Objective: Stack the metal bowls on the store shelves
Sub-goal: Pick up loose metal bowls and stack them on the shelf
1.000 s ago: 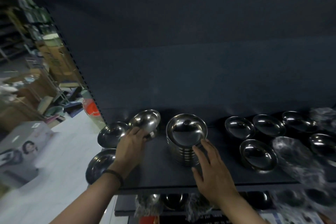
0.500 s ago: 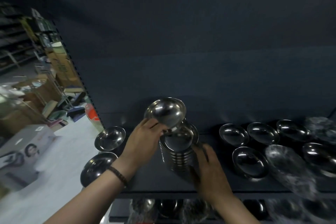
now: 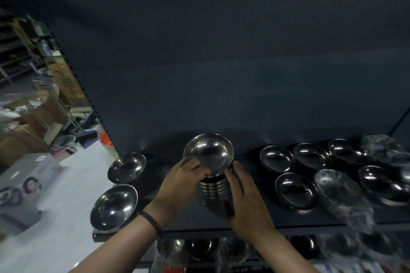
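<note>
A stack of metal bowls (image 3: 213, 190) stands near the middle of the dark shelf (image 3: 199, 221). A single metal bowl (image 3: 208, 153) sits tilted on top of the stack, and my left hand (image 3: 179, 184) grips its near left rim. My right hand (image 3: 244, 193) rests flat against the right side of the stack, fingers together. Two loose bowls lie at the shelf's left end, one at the back (image 3: 127, 168) and one at the front (image 3: 114, 206).
Several loose bowls (image 3: 296, 190) lie on the right half of the shelf, some in clear plastic wrap (image 3: 341, 193). More bowls sit on the shelf below (image 3: 199, 248). An aisle with boxes (image 3: 26, 182) opens to the left.
My left hand carried the bowl from the shelf's left side over to the stack and set it on top. My right hand stayed at the stack's right side.
</note>
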